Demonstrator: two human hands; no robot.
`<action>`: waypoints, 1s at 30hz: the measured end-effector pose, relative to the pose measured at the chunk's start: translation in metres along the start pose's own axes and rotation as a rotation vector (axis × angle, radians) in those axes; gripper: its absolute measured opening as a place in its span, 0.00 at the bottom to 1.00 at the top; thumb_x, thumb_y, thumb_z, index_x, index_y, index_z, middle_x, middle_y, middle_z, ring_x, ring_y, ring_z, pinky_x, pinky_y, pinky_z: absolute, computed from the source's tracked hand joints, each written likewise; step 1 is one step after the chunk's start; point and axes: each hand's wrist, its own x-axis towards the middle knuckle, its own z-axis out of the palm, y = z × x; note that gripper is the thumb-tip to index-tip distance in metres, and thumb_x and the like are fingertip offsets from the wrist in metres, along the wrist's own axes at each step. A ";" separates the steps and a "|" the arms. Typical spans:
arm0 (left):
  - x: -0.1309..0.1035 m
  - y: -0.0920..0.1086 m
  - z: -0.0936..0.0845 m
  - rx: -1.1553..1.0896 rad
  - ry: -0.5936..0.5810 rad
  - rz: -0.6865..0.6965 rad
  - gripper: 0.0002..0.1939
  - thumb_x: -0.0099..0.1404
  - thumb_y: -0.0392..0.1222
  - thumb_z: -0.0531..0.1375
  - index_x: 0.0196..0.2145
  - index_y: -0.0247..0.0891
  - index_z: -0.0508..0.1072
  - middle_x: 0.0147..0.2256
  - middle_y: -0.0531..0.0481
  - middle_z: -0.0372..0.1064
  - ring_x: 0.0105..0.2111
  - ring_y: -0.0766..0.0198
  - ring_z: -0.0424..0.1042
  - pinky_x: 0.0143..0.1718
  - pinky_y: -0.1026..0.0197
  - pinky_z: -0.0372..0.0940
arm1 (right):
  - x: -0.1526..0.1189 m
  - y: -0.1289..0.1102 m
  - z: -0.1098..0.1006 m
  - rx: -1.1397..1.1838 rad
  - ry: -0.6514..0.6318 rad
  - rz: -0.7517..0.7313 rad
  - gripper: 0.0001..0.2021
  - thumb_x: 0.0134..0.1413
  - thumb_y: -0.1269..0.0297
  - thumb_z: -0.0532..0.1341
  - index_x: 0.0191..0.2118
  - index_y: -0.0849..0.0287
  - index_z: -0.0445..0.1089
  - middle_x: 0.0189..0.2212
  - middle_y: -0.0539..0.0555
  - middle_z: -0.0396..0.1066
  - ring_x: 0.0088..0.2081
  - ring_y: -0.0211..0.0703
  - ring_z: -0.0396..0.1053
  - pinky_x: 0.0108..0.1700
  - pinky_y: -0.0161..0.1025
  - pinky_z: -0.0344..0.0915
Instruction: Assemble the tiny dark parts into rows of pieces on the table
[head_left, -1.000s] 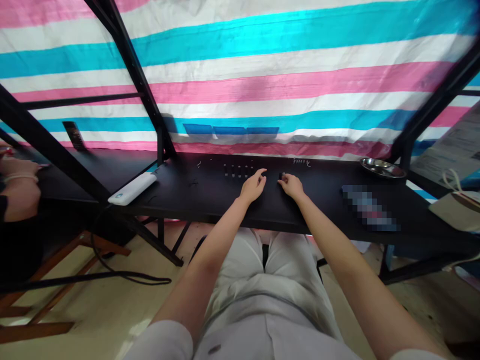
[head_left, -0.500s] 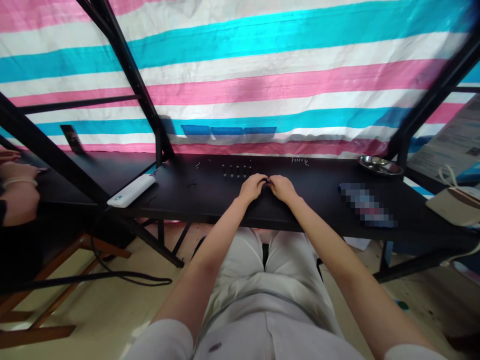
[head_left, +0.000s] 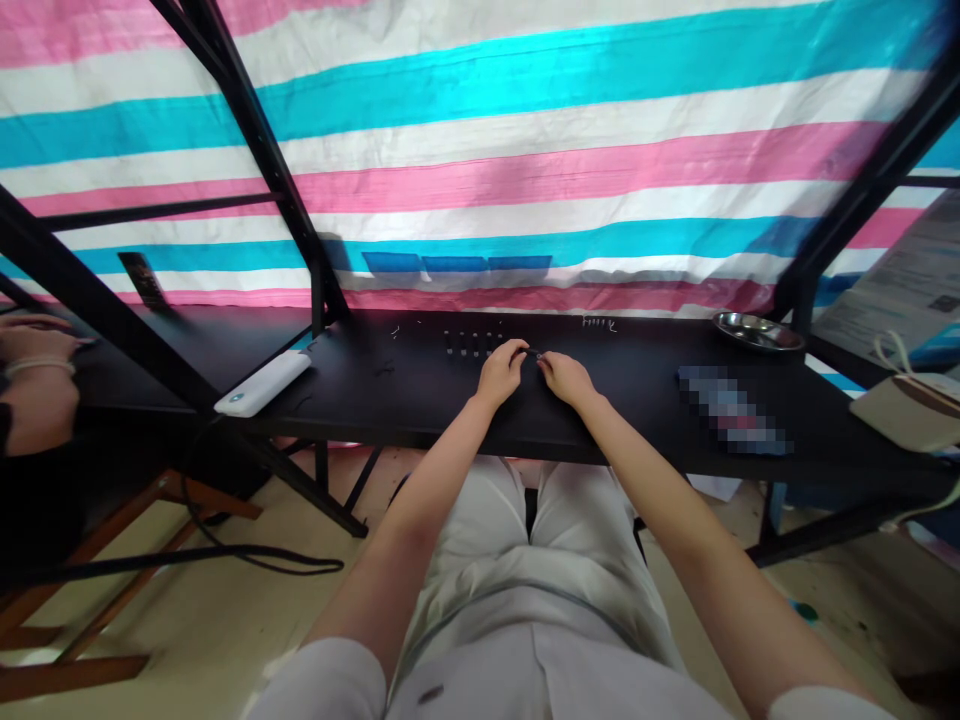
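Observation:
Over the black table (head_left: 420, 400) my two hands work close together. My left hand (head_left: 501, 370) is closed, its fingertips pinching a small dark stick-like piece (head_left: 531, 351) that points toward the right. My right hand (head_left: 564, 378) is also closed in a pinch near the other end of that piece; a tiny pale bit shows at its fingertips, too small to name. Just beyond my left hand stands a row of several small dark cylinders (head_left: 463, 344) with pale ends. Farther right at the back lies a row of small thin silvery pieces (head_left: 598, 323).
A white oblong device (head_left: 264, 383) lies at the left, and a metal dish (head_left: 759, 332) at the back right. A blurred-out flat object (head_left: 731, 410) is at the right, near a beige bag (head_left: 911, 410). Another person's hand (head_left: 37, 345) rests at the far left.
My hands have drawn slightly apart, and the dark piece now shows between them. My left hand has shifted a little forward and left.

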 end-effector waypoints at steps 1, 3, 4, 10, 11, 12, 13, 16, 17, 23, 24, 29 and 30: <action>0.000 0.000 0.000 -0.005 0.004 -0.005 0.10 0.65 0.35 0.52 0.42 0.38 0.69 0.39 0.48 0.70 0.39 0.64 0.70 0.43 0.63 0.64 | 0.000 0.000 0.000 -0.003 0.001 0.016 0.12 0.63 0.63 0.48 0.41 0.58 0.67 0.40 0.57 0.72 0.40 0.44 0.69 0.36 0.36 0.57; 0.000 -0.001 0.001 -0.014 0.017 -0.018 0.10 0.65 0.36 0.51 0.43 0.38 0.69 0.38 0.48 0.70 0.38 0.65 0.70 0.42 0.63 0.64 | 0.000 0.000 0.000 -0.010 0.005 0.047 0.13 0.63 0.63 0.48 0.42 0.58 0.67 0.41 0.57 0.72 0.40 0.45 0.69 0.36 0.36 0.57; 0.000 -0.001 0.001 -0.015 0.021 -0.024 0.10 0.65 0.36 0.51 0.43 0.38 0.69 0.37 0.49 0.70 0.37 0.65 0.70 0.42 0.64 0.64 | 0.000 0.001 0.000 -0.014 0.006 0.057 0.13 0.63 0.63 0.47 0.42 0.58 0.68 0.41 0.57 0.72 0.40 0.45 0.69 0.36 0.36 0.57; -0.001 0.001 0.000 0.018 -0.036 -0.009 0.10 0.65 0.37 0.52 0.42 0.39 0.70 0.38 0.49 0.71 0.38 0.65 0.69 0.41 0.64 0.63 | -0.001 0.001 0.000 -0.046 0.023 0.031 0.14 0.63 0.64 0.47 0.43 0.59 0.69 0.40 0.57 0.72 0.41 0.45 0.68 0.37 0.36 0.57; -0.001 0.002 0.000 0.022 -0.038 -0.006 0.10 0.65 0.37 0.52 0.42 0.39 0.70 0.38 0.49 0.71 0.38 0.65 0.69 0.41 0.64 0.63 | -0.001 0.001 0.000 -0.057 0.031 0.033 0.14 0.63 0.64 0.47 0.43 0.60 0.69 0.41 0.57 0.72 0.41 0.45 0.68 0.38 0.36 0.57; -0.001 0.002 0.000 0.026 -0.040 -0.005 0.10 0.65 0.37 0.52 0.42 0.39 0.70 0.37 0.49 0.71 0.37 0.65 0.69 0.41 0.64 0.63 | -0.002 0.001 -0.001 -0.070 0.038 0.037 0.14 0.63 0.64 0.47 0.43 0.60 0.69 0.40 0.57 0.72 0.41 0.45 0.68 0.38 0.37 0.57; -0.001 0.003 0.000 0.032 -0.041 -0.006 0.09 0.65 0.38 0.53 0.42 0.39 0.70 0.36 0.50 0.71 0.37 0.65 0.69 0.40 0.64 0.63 | -0.002 0.001 -0.002 -0.085 0.044 0.042 0.14 0.63 0.65 0.47 0.43 0.60 0.69 0.40 0.58 0.72 0.41 0.46 0.68 0.38 0.37 0.57; -0.002 0.003 0.000 0.044 -0.052 -0.017 0.09 0.64 0.39 0.53 0.42 0.39 0.70 0.34 0.50 0.71 0.35 0.65 0.70 0.38 0.64 0.63 | -0.002 0.000 -0.003 -0.121 0.065 0.054 0.15 0.62 0.65 0.47 0.42 0.60 0.70 0.39 0.59 0.72 0.40 0.47 0.68 0.38 0.38 0.57; -0.002 0.003 0.000 0.043 -0.059 -0.022 0.09 0.64 0.40 0.54 0.42 0.39 0.70 0.33 0.51 0.71 0.34 0.65 0.70 0.38 0.64 0.63 | -0.002 0.000 -0.003 -0.124 0.072 0.056 0.15 0.62 0.65 0.47 0.42 0.60 0.70 0.38 0.59 0.71 0.40 0.48 0.67 0.38 0.38 0.57; -0.003 0.004 0.000 0.045 -0.117 -0.070 0.09 0.64 0.40 0.54 0.41 0.41 0.70 0.32 0.52 0.73 0.33 0.64 0.72 0.36 0.63 0.64 | -0.001 0.002 0.000 -0.058 0.101 0.014 0.14 0.60 0.66 0.49 0.45 0.62 0.68 0.41 0.61 0.71 0.41 0.48 0.67 0.39 0.39 0.57; -0.003 0.004 0.000 0.047 -0.129 -0.071 0.09 0.63 0.41 0.55 0.41 0.41 0.70 0.32 0.52 0.73 0.33 0.64 0.72 0.36 0.63 0.64 | -0.001 0.002 0.001 -0.047 0.101 -0.014 0.14 0.60 0.67 0.49 0.46 0.62 0.68 0.41 0.61 0.71 0.42 0.48 0.66 0.40 0.39 0.57; -0.004 0.003 0.001 0.045 -0.137 -0.060 0.08 0.63 0.41 0.56 0.39 0.41 0.70 0.31 0.51 0.72 0.31 0.64 0.71 0.35 0.63 0.64 | -0.001 0.000 0.003 -0.028 0.099 -0.136 0.15 0.58 0.67 0.50 0.48 0.63 0.66 0.41 0.61 0.71 0.42 0.48 0.66 0.41 0.39 0.57; -0.004 0.003 0.001 0.041 -0.136 -0.057 0.08 0.63 0.41 0.55 0.39 0.40 0.70 0.31 0.51 0.72 0.31 0.64 0.71 0.35 0.63 0.64 | -0.001 0.000 0.003 -0.026 0.102 -0.144 0.15 0.58 0.67 0.50 0.48 0.63 0.66 0.41 0.61 0.71 0.42 0.48 0.66 0.41 0.39 0.57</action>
